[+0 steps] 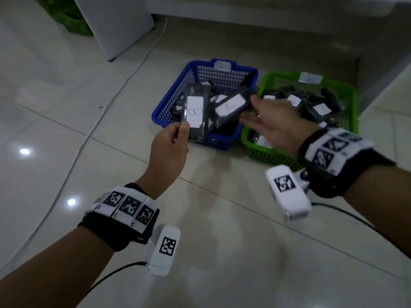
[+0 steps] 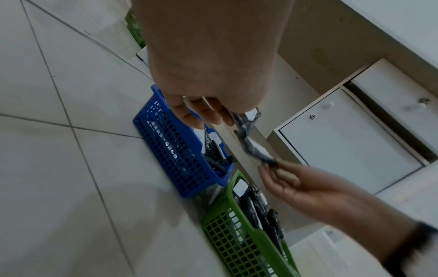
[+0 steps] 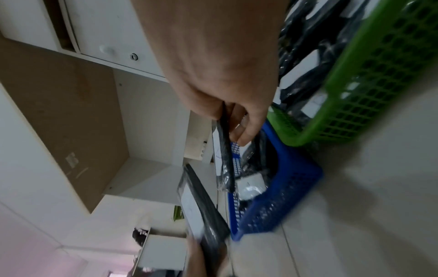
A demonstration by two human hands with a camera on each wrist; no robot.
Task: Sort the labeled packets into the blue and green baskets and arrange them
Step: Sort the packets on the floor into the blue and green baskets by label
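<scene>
My left hand pinches the lower end of a black packet and holds it upright over the blue basket; its white label reads B. My right hand grips a second black packet with a white label, tilted, just right of the first. In the right wrist view this second packet hangs edge-on from my fingers above the blue basket. The green basket stands to the right, touching the blue one. Both baskets hold several labeled black packets.
The baskets sit on a glossy tiled floor in front of a white desk recess. A white cable runs across the floor at the left. A white cabinet stands at the back left, with something green beside it.
</scene>
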